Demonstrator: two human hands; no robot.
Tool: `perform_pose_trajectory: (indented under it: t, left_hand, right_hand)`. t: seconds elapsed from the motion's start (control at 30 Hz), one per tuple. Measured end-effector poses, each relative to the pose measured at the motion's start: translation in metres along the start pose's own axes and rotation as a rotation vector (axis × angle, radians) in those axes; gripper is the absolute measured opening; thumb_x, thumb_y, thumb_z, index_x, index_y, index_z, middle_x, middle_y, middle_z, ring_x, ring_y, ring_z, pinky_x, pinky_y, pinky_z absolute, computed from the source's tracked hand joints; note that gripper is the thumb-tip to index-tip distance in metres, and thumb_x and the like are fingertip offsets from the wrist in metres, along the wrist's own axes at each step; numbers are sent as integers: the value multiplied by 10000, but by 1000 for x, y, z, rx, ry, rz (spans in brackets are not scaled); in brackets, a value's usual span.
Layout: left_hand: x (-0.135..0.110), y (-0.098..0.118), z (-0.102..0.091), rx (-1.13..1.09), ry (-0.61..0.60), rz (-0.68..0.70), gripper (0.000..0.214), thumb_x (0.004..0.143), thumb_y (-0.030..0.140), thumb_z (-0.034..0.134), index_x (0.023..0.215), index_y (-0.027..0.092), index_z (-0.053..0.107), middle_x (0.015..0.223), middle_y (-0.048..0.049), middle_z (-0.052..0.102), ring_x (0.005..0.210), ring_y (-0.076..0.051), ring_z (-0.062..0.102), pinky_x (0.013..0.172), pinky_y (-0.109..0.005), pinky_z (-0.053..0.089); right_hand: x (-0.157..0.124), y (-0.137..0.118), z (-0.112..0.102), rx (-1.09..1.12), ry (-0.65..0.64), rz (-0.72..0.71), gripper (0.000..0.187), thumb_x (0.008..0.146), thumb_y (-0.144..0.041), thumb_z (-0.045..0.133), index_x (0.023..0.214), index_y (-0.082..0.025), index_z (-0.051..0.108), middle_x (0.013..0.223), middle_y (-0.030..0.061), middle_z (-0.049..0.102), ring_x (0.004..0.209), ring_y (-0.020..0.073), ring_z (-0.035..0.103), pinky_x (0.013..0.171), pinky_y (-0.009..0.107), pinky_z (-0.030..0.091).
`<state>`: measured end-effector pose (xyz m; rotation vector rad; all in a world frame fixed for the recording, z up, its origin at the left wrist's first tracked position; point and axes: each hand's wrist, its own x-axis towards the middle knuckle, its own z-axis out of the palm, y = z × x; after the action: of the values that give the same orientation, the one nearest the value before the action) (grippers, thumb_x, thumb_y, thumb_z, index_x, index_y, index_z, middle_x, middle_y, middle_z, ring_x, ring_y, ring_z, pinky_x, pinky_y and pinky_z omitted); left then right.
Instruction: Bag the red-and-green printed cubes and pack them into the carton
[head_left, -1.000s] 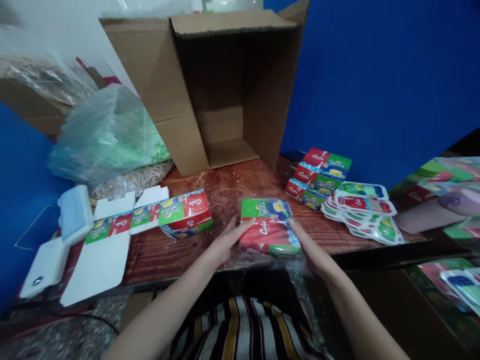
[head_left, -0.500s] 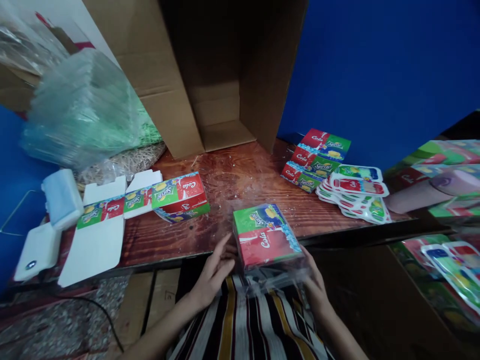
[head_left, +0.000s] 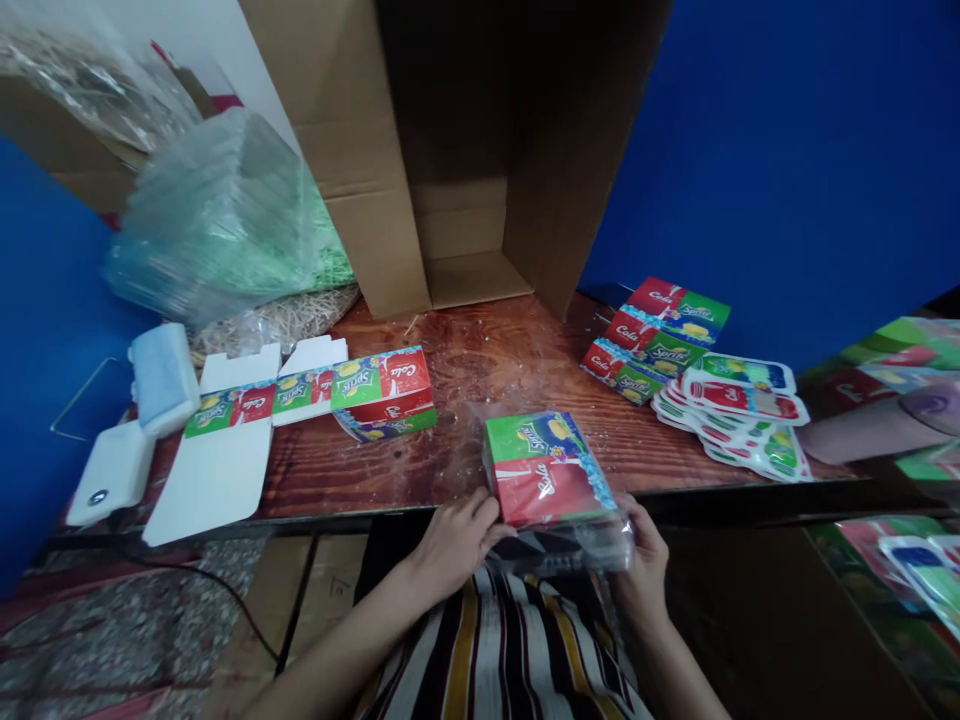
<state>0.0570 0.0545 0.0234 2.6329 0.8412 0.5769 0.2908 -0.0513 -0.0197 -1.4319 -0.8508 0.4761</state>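
Observation:
A green-and-red printed box in clear plastic wrap rests on the front edge of the wooden table. My left hand has its fingers curled against the box's near left corner. My right hand grips the loose clear wrap at the near right corner. Both hands hang just below the table edge, above my striped clothing.
A big open cardboard carton stands at the back. Flat and half-folded printed boxes lie at the left by a white device. Stacked printed boxes and flat blister cards sit right. A plastic bag fills the back left.
The wrapped box was slid from mid-table to the front edge. My hands dropped below the edge and closed on its near corners.

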Motion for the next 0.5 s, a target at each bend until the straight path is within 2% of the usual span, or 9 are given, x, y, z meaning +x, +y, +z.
perform_pose_trajectory:
  t: [0.1, 0.2, 0.37, 0.5]
  left_hand:
    - [-3, -3, 5, 108, 176, 149, 397, 1015, 367, 290, 743, 202, 527, 714, -13, 627, 602, -151, 589, 546, -268, 404]
    - [-5, 2, 8, 205, 293, 187, 354, 998, 295, 382, 685, 198, 517, 662, -6, 609, 575, -149, 559, 553, -282, 382]
    - [-2, 13, 10, 264, 396, 223, 329, 953, 196, 453, 628, 193, 509, 578, 0, 573, 534, -144, 527, 560, -298, 370]
    - [-2, 14, 11, 247, 425, 294, 323, 915, 144, 484, 597, 194, 501, 531, 14, 540, 500, -127, 499, 531, -292, 343]
  right_hand:
    - [-1, -1, -1, 20, -25, -61, 59, 853, -260, 631, 837, -208, 608, 957, 31, 603, 881, 178, 585, 772, 283, 470]
    - [-2, -3, -2, -84, -67, -144, 55, 889, -224, 567, 838, -203, 569, 958, 33, 577, 857, 159, 570, 744, 269, 454]
    - [-9, -1, -5, -357, -72, -394, 74, 872, -145, 548, 917, -203, 556, 1002, 54, 571, 881, 176, 566, 764, 299, 442]
    - [-20, -3, -6, -424, -44, -480, 138, 843, -128, 577, 964, -194, 566, 1023, 65, 551, 889, 183, 553, 743, 302, 438]
